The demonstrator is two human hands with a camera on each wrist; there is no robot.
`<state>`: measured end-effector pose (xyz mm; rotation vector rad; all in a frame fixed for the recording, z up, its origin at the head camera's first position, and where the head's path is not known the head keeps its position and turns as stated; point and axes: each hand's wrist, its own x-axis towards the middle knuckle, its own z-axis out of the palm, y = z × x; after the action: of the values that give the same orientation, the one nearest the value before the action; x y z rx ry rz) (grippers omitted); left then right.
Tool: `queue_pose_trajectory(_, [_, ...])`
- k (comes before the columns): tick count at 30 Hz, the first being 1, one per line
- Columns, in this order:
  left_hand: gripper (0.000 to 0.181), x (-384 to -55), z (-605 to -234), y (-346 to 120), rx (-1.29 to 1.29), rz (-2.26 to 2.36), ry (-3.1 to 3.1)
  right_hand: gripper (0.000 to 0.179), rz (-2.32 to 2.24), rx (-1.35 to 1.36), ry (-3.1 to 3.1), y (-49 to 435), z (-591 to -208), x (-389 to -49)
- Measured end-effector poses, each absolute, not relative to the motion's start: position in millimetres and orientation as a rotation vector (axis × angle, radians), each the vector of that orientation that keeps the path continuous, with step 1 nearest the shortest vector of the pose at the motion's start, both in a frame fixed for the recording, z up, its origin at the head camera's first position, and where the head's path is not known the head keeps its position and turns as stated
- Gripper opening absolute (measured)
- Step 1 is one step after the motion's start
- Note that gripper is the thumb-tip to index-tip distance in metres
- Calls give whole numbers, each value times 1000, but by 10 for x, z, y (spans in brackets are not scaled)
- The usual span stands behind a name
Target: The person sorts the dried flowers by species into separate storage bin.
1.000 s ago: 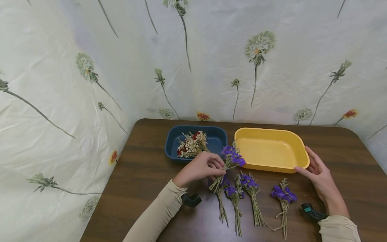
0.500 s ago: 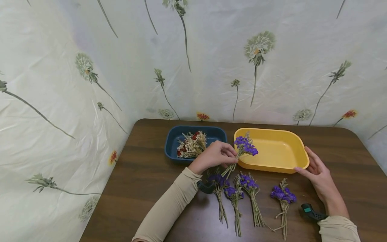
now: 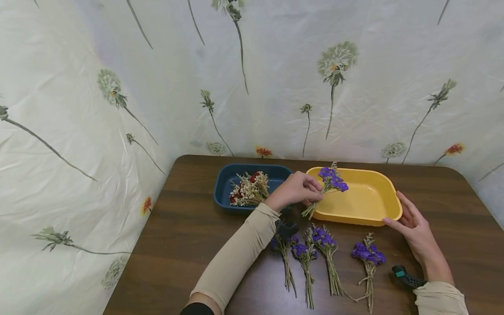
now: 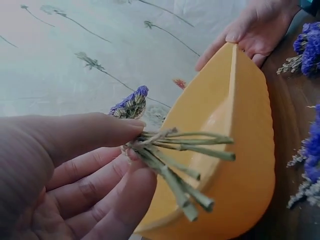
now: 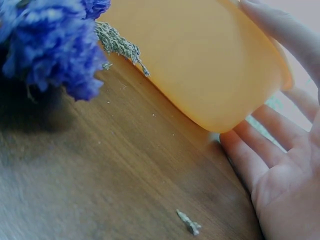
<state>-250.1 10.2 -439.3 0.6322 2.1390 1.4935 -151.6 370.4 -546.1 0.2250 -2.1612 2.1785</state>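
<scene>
My left hand point(image 3: 297, 190) pinches a bunch of dried purple flowers point(image 3: 333, 179) by its stems, thumb against fingertips. The blossoms hang over the left part of the yellow tray point(image 3: 366, 201). In the left wrist view the cut stem ends point(image 4: 187, 172) and a twine tie poke out past my thumb. My right hand point(image 3: 417, 232) holds the tray's right front corner, with the thumb at the rim and the fingers along the outer side, as the right wrist view also shows. Several more purple bunches point(image 3: 330, 258) lie on the table in front of the tray.
A blue tray point(image 3: 280, 175) with dried cream and red flowers point(image 3: 249, 190) stands left of the yellow one, partly behind my left hand. A small plant scrap point(image 5: 188, 222) lies on the brown wooden table point(image 3: 173, 245). A flower-printed sheet point(image 3: 275, 87) hangs behind.
My left hand has carried the purple bunch rightward and away from me, from above the other bunches to over the yellow tray. The right hand and both trays have stayed put.
</scene>
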Motion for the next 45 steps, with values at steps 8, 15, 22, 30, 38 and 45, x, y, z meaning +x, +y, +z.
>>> queue_pose_trajectory(8, [14, -2619, -4403, 349, 598, 1448, 2197, 84, 2153, 232, -2173, 3701, -5468, -1520])
queue_pose_trajectory(15, [15, -2633, -4448, 583, 603, 1336, 2294, 85, 2140, 206, -2197, 3705, -5470, -1526])
queue_pose_trajectory(22, [17, -2628, -4452, 777, 702, 1062, 2498, 85, 2124, 210, -2208, 3704, -5464, -1525])
queue_pose_trajectory(30, [9, -2645, -4530, 904, 761, 817, 2613, 85, 2116, 226, -2208, 3697, -5457, -1513])
queue_pose_trajectory(38, [38, -2640, -4645, 977, 854, 548, 2685, 84, 2117, 222, -2218, 3715, -5466, -1519])
queue_pose_trajectory(45, [54, -2620, -4696, 989, 878, 433, 2716, 84, 2116, 214, -2220, 3716, -5465, -1514])
